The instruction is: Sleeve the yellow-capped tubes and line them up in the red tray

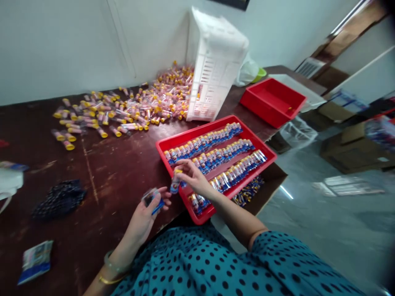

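Note:
My left hand [147,211], with bangles at the wrist, is closed on some clear and blue plastic wrappers [153,199] over the table's front edge. Between the thumb and fingers of my right hand [191,176] is a small wrapped tube [175,183] with a yellow cap and a blue lower end. That hand is over the near left corner of a red tray [163,144]. Inside the tray, similar wrapped tubes [211,159] lie side by side in rows.
Many loose yellow-capped tubes [138,107] lie along the wall, beside a tilted white basket [217,61]. A red bin [274,98] stands at the back right. Below the tray is an open carton [271,185]. Dark cloth [60,199] and a printed packet [36,261] lie at left.

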Motion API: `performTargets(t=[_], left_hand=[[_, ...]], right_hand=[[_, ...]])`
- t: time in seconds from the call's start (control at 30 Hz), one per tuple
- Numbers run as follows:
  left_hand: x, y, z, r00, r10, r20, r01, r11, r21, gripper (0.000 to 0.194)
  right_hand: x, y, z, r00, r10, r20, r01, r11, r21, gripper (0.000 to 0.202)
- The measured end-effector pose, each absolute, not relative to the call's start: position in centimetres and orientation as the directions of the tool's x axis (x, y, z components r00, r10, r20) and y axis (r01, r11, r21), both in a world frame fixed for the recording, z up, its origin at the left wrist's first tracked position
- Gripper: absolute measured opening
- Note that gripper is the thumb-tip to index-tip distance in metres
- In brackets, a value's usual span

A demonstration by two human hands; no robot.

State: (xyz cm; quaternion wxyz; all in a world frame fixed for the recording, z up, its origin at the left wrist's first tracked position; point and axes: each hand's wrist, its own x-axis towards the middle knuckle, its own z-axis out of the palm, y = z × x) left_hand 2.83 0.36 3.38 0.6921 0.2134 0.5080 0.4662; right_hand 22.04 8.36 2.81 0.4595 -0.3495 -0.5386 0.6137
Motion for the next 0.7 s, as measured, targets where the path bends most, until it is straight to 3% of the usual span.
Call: performTargets(t=[0.07, 0.13, 0.2, 0.27, 0.33, 0.5, 0.7], left_hand=[[2.3, 0.3, 3.5, 0.057, 0.861, -0.505, -0.405, 0.482, 0.777, 0.049], [1.4, 0.2, 3.4, 0.037, 0.859, -0.510, -0.404, 0.480, 0.779, 0.054], [0.5, 0.1, 3.0, 0.018, 0.852, -0.524, -0.410, 0.484, 0.773, 0.057], [-0.4, 0.1, 2.5, 0.003, 0.838, -0.546, -0.423, 0.496, 0.758, 0.052], [-1.2, 0.0, 2.0, -0.014, 0.822, -0.569, -0.441, 0.505, 0.742, 0.043], [-2.2, -0.5, 1.7, -0.095, 0.802, -0.589, -0.500, 0.473, 0.725, 0.038], [-3.3, -0.3, 0.9, -0.175, 0.779, -0.603, -0.579, 0.414, 0.702, 0.044]], right_hand=[[26.4, 11.3, 3.1, -0.196, 0.978, 0.071, -0.052, 0.061, -0.997, 0.045], [31.7, 14.2, 3.2, -0.016, 0.997, 0.078, 0.245, 0.079, -0.966, 0.053], [36.4, 16.4, 3.0, 0.138, 0.983, 0.120, 0.622, 0.008, -0.783, 0.052], [39.6, 17.5, 2.3, 0.165, 0.981, 0.105, 0.800, -0.071, -0.596, 0.049], [41.0, 18.0, 1.7, 0.143, 0.987, 0.068, 0.842, -0.086, -0.532, 0.047], [38.0, 20.8, 1.7, 0.081, 0.987, 0.138, 0.828, 0.010, -0.560, 0.035], [23.7, 30.1, 3.5, -0.283, 0.942, 0.181, 0.758, 0.335, -0.559, 0.028]])
